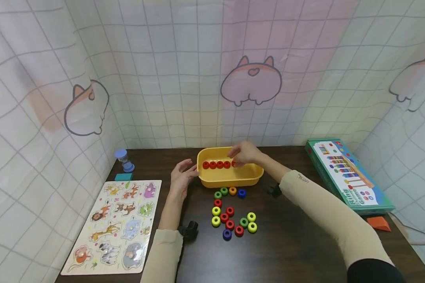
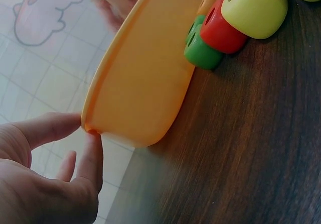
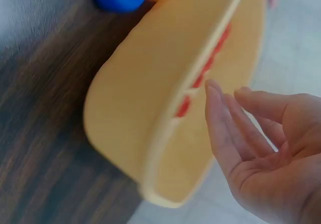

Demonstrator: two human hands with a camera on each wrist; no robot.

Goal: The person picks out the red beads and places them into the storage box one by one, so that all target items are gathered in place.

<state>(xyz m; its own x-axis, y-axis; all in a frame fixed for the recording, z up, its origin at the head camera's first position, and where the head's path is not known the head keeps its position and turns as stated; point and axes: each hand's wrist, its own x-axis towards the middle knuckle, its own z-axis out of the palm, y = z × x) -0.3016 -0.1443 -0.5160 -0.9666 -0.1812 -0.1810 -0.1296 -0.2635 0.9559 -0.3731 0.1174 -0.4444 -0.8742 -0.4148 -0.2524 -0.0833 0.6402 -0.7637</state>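
Observation:
A yellow tray [image 1: 230, 183] stands at the back of the table, with a row of red beads [image 1: 220, 165] inside it. My left hand [image 1: 181, 179] is at the tray's left end; in the left wrist view two fingertips touch the outside of the rim, one just below the other. Over the tray's inside hovers my right hand [image 1: 246, 152], beside the right end of the row, partly covering the last red bead in the head view. Its thumb and fingers [image 3: 216, 113] are apart in the right wrist view, with nothing between them.
In front of the tray lie loose green, orange, blue, red and yellow beads [image 1: 251, 217]. An animal puzzle board [image 1: 155, 220], a teal block [image 1: 123, 177] and a blue sand timer [image 1: 128, 166] are at left. A green game box [image 1: 354, 177] and an orange block [image 1: 379, 223] are at right.

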